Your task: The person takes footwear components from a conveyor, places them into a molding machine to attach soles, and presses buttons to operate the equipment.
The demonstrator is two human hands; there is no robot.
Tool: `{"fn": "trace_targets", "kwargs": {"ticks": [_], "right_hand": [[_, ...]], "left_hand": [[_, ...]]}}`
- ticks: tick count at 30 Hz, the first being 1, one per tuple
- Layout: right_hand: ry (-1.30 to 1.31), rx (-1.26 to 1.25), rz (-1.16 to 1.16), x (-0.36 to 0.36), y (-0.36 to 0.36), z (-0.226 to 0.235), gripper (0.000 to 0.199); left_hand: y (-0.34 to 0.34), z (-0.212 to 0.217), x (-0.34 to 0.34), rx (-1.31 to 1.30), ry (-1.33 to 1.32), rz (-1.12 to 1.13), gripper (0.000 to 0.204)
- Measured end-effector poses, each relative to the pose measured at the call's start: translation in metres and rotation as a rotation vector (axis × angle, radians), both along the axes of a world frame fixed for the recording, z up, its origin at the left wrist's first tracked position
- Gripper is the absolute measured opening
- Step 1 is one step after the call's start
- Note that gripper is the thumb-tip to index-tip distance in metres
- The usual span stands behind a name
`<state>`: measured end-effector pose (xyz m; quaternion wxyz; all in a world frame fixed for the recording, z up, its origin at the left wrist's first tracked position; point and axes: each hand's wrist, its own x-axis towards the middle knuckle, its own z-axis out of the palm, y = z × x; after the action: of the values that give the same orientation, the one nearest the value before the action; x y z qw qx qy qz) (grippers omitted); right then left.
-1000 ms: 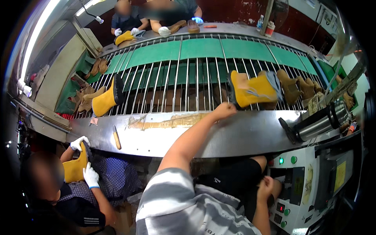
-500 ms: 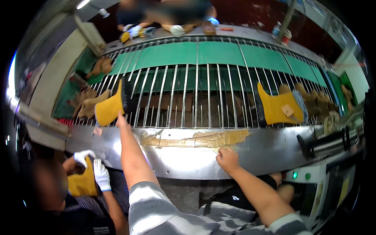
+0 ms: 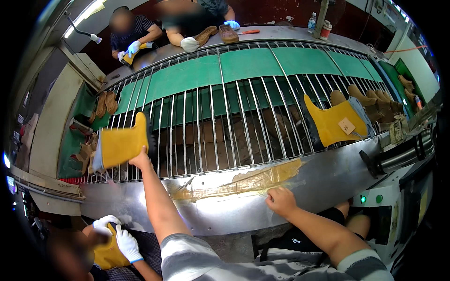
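My left hand grips a yellow boot at its lower side, near the dark sole. The boot lies sideways over the rack's left part, toe pointing away, sole to the right, with grey-blue lining at the shaft's opening. My right hand is curled closed, resting on the steel ledge beside a strip of brown tape; nothing shows in it. A second yellow boot with a tan tag lies on the rack's right side, away from both hands.
A metal-bar rack with green sheets spans the middle. Brown boots stand at far right. Across it, people handle footwear, including a brown shoe. At lower left, a gloved co-worker holds a yellow boot piece. A machine stands right.
The view has shifted and tilted. My left hand has turned the left boot so that its shaft points left instead of lower left. My right hand stays on the ledge.
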<state>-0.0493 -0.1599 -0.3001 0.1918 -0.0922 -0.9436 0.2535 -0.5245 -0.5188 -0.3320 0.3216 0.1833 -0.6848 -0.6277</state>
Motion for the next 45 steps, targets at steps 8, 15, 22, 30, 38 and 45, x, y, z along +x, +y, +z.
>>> {"fn": "trace_targets", "kwargs": {"ticks": [8, 15, 22, 30, 38, 45], "right_hand": [[-0.066, -0.021, -0.008, 0.003, 0.006, 0.003, 0.006], [-0.013, -0.006, 0.004, 0.007, 0.0, -0.004, 0.006], [-0.231, -0.292, -0.141, 0.005, 0.017, -0.003, 0.013], [0.426, -1.695, -0.834, 0.119, 0.147, 0.032, 0.029], [0.56, -0.795, -0.926, 0.268, 0.13, 0.064, 0.04], [0.696, -1.322, -0.833, 0.377, 0.176, 0.054, 0.019]], "left_hand": [[0.108, 0.103, 0.011, -0.597, -0.237, -0.117, 0.057], [0.099, 0.13, 0.041, -0.857, -0.211, -0.086, 0.044], [0.191, 0.179, 0.198, -0.787, -0.057, -0.645, 0.039], [0.358, 0.193, 0.425, -0.431, 0.064, -1.432, 0.029], [0.389, 0.166, 0.625, -0.767, 0.159, -1.805, 0.028], [0.37, 0.161, 0.628, -0.842, 0.117, -1.846, 0.045]]}}
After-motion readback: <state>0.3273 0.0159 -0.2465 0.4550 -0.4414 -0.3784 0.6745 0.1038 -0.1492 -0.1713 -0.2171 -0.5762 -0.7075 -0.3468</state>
